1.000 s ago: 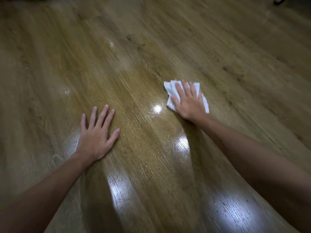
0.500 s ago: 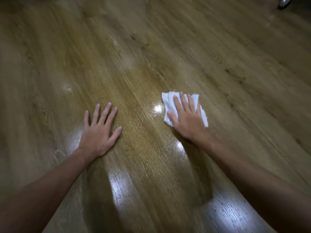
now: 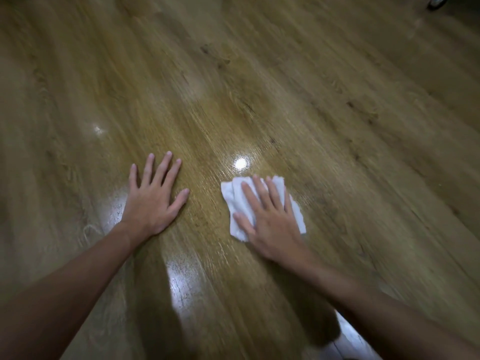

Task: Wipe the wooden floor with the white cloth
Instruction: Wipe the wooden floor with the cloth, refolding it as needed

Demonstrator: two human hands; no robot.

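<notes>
A folded white cloth [image 3: 232, 194] lies flat on the glossy wooden floor [image 3: 324, 105], a little right of centre. My right hand [image 3: 270, 219] presses on it with straight, spread fingers and covers most of it; the cloth's edges show around the hand. My left hand [image 3: 153, 196] rests flat on the bare floor to the left of the cloth, fingers spread, holding nothing. A palm's width of floor separates the two hands.
Bright light reflections sit on the floor just beyond the cloth [image 3: 240, 162] and between my forearms [image 3: 179, 284]. A small dark and silver object [image 3: 437, 1] shows at the top right corner. Wooden planks run on in every direction.
My right hand has slid the cloth toward me and to the left, past the bright reflection. My left hand has stayed planted on the floor.
</notes>
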